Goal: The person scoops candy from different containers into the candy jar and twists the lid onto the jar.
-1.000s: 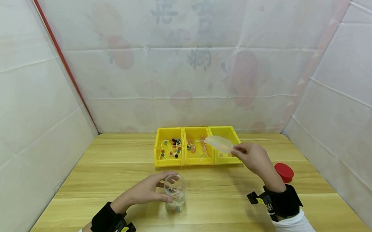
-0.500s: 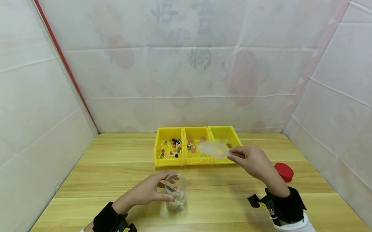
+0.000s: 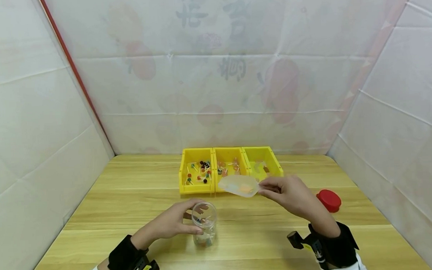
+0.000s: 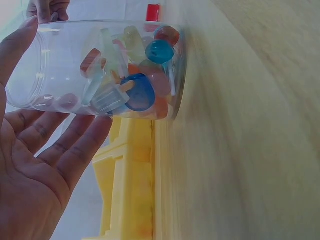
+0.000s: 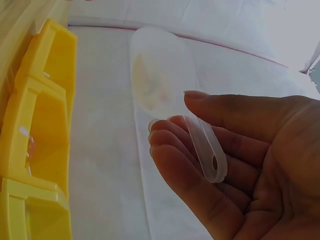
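Observation:
A clear plastic jar [image 3: 204,224] with several coloured candies in its bottom stands open on the wooden table [image 3: 132,201]. My left hand [image 3: 176,223] grips the jar [image 4: 100,70] round its side. My right hand [image 3: 286,192] pinches the handle of a translucent plastic scoop [image 3: 239,185], held in the air above and right of the jar. The scoop [image 5: 162,85] carries an orange piece in its bowl. My right fingers [image 5: 195,185] curl round the handle.
Three yellow bins [image 3: 229,151] stand in a row at the back of the table: the left holds several small lollipops, the middle several candies, the right a few pieces. A red lid [image 3: 329,200] lies right of my right hand. White sheeting walls the table.
My right hand has carried the scoop from over the right bin down and left, toward the jar. My left hand and the jar have stayed put.

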